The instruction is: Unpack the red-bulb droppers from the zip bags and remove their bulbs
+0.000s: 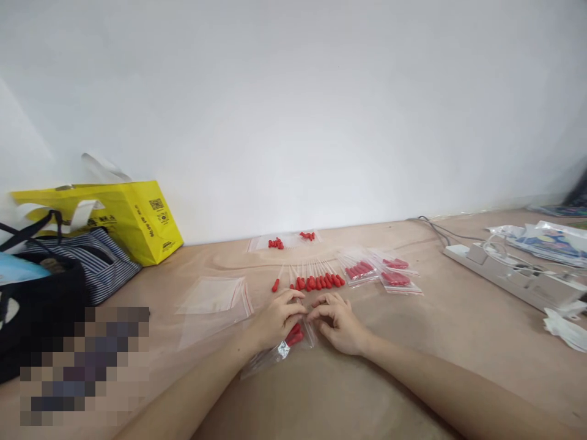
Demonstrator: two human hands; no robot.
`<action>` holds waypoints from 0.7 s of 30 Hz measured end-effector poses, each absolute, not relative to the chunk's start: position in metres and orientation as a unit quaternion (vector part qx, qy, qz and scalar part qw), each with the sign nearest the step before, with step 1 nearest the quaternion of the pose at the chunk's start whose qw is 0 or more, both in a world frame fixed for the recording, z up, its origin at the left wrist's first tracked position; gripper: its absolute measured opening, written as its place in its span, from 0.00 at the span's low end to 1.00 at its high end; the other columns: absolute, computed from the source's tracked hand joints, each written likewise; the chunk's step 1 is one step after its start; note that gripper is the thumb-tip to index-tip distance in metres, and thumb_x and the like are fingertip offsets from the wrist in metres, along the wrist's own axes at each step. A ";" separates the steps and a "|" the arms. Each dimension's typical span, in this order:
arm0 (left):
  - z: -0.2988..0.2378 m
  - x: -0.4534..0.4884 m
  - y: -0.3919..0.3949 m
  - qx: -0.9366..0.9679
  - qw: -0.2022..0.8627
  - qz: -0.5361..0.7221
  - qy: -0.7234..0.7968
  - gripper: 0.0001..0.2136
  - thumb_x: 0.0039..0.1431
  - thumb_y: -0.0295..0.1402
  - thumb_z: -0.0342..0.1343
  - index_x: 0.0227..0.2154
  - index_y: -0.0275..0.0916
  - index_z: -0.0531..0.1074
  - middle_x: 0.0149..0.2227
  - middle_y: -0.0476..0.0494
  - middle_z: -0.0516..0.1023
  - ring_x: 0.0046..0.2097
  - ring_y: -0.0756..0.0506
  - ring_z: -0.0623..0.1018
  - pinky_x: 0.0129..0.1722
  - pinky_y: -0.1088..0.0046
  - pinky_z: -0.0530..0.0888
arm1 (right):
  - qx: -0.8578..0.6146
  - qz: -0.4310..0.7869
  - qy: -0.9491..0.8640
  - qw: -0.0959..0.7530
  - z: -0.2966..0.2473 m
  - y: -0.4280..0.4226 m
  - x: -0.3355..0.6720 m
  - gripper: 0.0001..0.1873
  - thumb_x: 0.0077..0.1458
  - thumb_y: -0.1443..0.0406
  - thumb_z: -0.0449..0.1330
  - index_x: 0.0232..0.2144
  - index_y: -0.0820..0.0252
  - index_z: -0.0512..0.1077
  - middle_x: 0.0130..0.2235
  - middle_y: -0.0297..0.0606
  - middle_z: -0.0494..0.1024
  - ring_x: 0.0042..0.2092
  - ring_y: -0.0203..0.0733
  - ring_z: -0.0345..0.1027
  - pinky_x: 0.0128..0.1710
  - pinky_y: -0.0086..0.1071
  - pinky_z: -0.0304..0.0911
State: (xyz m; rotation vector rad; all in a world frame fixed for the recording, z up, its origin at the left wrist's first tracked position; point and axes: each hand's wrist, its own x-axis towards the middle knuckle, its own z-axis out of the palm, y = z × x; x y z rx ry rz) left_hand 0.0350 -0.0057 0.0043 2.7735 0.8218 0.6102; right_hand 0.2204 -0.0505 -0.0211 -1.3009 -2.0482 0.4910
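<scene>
My left hand (pixel 280 318) and my right hand (pixel 340 322) meet at the middle of the table, fingers curled and closed at the upper edge of a clear zip bag (pixel 263 365). Inside this bag show red bulb ends (pixel 295 335); the rest of its contents is hidden under my left hand. Just beyond my fingertips lies a row of what look like droppers with red bulbs (pixel 321 282), their thin pale stems pointing to the wall. One red-bulbed dropper (pixel 276 285) lies apart at the row's left end.
Flat clear zip bags (pixel 208 296) lie to the left. Filled zip bags (pixel 397 279) lie to the right, and another bag with red pieces (pixel 287 242) rests by the wall. A yellow bag (pixel 151 220) and striped pouch (pixel 107 263) stand left; a power strip (pixel 509 275) is right.
</scene>
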 end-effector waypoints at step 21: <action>-0.012 0.028 -0.001 0.964 -0.057 0.209 0.152 0.13 0.59 0.25 0.39 0.28 0.37 0.69 0.32 0.47 0.75 0.32 0.51 0.72 0.30 0.77 0.66 | -0.225 -0.211 -0.917 0.254 -0.033 -0.024 0.220 0.13 0.59 0.70 0.46 0.27 0.56 0.67 0.27 0.28 0.70 0.35 0.32 0.61 0.50 0.43 0.47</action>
